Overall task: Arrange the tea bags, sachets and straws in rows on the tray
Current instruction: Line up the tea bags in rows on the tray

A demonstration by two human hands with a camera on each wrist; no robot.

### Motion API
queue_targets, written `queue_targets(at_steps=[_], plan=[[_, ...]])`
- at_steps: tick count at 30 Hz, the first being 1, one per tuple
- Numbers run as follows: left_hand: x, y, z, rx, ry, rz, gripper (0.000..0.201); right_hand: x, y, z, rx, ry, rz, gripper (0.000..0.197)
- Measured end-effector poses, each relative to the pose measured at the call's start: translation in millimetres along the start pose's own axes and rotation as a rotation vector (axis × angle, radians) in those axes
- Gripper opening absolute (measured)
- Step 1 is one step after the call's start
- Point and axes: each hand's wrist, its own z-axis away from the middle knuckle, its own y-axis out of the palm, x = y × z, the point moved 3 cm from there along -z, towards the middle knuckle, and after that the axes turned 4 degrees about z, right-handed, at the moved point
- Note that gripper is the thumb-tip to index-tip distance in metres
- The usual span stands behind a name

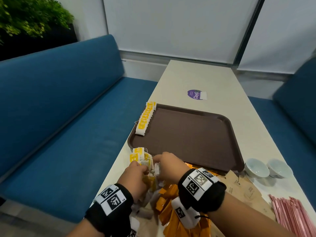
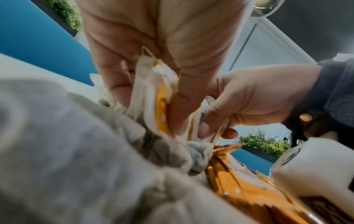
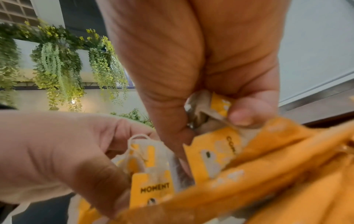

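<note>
Both hands, left (image 1: pixel 136 175) and right (image 1: pixel 168 165), pinch tea bags (image 1: pixel 142 157) at the desk (image 1: pixel 196 74) edge, just before the tray (image 1: pixel 188 134).

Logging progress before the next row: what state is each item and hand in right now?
Brown plastic tray: one tea-bag row along its left edge, otherwise bare.
Yellow-tagged tea bags: overlapping row.
Loose tea-bag pile: off tray.
Left hand: gripping tea bags.
Right hand: pinching tea bags.
Orange sachets: heaped, off tray.
Pink straws: bundled, off tray.

Café booth: blue benches (image 1: pixel 68 106), long table (image 1: pixel 196 77).
</note>
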Motion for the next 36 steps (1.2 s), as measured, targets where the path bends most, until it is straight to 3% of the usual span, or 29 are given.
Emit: queue_targets(at_steps=[3, 6, 7, 12, 16, 22, 25, 31, 36], plan=[[-2.1, -4.7, 1.7, -0.043, 0.038, 0.098, 0.016, -5.4, -6.5, 2.6, -0.034, 0.020, -0.042, 0.038], [0.3, -9.9, 1.9, -0.112, 0.058, 0.266, 0.031, -13.1, -14.2, 3.9, -0.100, 0.034, -0.141, 0.022], [1.2, -12.3, 1.2, -0.134, 0.054, 0.340, 0.033, -16.2, -17.3, 4.3, -0.127, 0.040, -0.178, 0.028], [0.8, -27.5, -4.9, -0.204, 0.044, 0.661, 0.021, -23.1, -43.6, 12.6, -0.275, 0.045, -0.345, 0.031], [-2.2, -33.8, -9.8, -0.183, 0.019, 0.931, 0.022, -28.0, -62.8, 17.3, -0.351, 0.041, -0.409, 0.028], [-7.2, -30.9, -20.0, -0.126, -0.128, 1.348, 0.010, -20.9, -71.7, 18.2, -0.423, 0.025, -0.541, 0.030], [-12.7, -28.3, -23.7, -0.107, -0.171, 1.531, 0.020, -13.8, -66.6, 14.8, -0.485, 0.035, -0.576, 0.026], [-30.2, -23.8, -27.0, -0.083, -0.246, 1.814, 0.021, -0.7, -50.6, 7.7, -0.580, 0.069, -0.701, 0.023], [-37.9, -24.2, -25.9, -0.010, -0.201, 2.077, 0.039, 6.9, -46.4, 3.5, -0.594, 0.070, -0.620, 0.017]])
